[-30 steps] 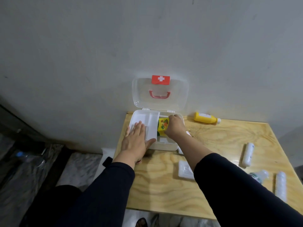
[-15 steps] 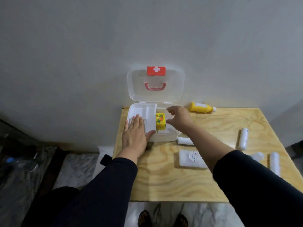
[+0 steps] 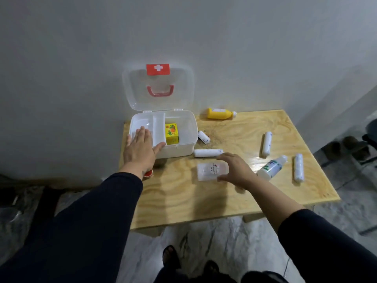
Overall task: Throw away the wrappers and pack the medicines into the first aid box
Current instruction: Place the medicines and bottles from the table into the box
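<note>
The white first aid box (image 3: 187, 147) stands open at the table's back left, its clear lid leaning on the wall. A yellow medicine carton (image 3: 171, 133) lies inside it, beside the inner tray. My left hand (image 3: 140, 151) rests flat on the box's left front corner, fingers spread. My right hand (image 3: 234, 170) hovers with thumb and fingers apart around the right end of a flat clear packet (image 3: 210, 170) on the table; I cannot tell whether it touches the packet. A white roll (image 3: 207, 153) lies just behind the packet.
A yellow bottle (image 3: 220, 113) lies by the wall. A small white roll (image 3: 204, 137), two long white rolls (image 3: 266, 144) (image 3: 298, 167) and a white bottle with green print (image 3: 272, 167) lie on the wooden table (image 3: 183, 201). Shoes stand on the floor at right.
My right hand left the yellow carton in the box and came back and down to the clear packet. My left hand stayed on the box. The camera view pulled back.
</note>
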Available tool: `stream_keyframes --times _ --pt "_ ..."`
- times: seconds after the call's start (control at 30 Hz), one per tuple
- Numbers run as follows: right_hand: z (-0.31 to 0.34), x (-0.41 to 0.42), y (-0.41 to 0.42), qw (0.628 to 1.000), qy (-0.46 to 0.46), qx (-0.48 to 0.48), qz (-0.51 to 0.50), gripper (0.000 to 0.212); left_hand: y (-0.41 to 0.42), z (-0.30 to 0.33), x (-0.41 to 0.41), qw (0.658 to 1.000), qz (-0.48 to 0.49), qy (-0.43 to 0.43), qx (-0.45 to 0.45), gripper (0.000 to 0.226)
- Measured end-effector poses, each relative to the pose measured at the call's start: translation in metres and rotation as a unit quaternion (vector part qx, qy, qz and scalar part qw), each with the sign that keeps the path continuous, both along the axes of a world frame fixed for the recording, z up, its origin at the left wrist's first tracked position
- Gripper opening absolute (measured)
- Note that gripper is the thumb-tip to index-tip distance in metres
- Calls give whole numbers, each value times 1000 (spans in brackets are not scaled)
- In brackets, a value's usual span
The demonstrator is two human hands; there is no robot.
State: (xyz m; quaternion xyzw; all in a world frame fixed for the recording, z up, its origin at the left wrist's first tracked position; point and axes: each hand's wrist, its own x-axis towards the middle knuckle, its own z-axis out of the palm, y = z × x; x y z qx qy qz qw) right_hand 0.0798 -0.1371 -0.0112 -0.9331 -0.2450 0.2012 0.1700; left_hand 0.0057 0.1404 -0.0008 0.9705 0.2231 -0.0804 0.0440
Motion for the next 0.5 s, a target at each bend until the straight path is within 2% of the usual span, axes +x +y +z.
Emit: stream_keyframes --times 0.23,0.5 --pt "-19 -5 -10 1000 -11 29 -4 69 1 -3 1 1000 0 15 18 81" --pt "32 16 -25 995 -85 46 -17 67 1 0 2 1000 -3 16 12 80"
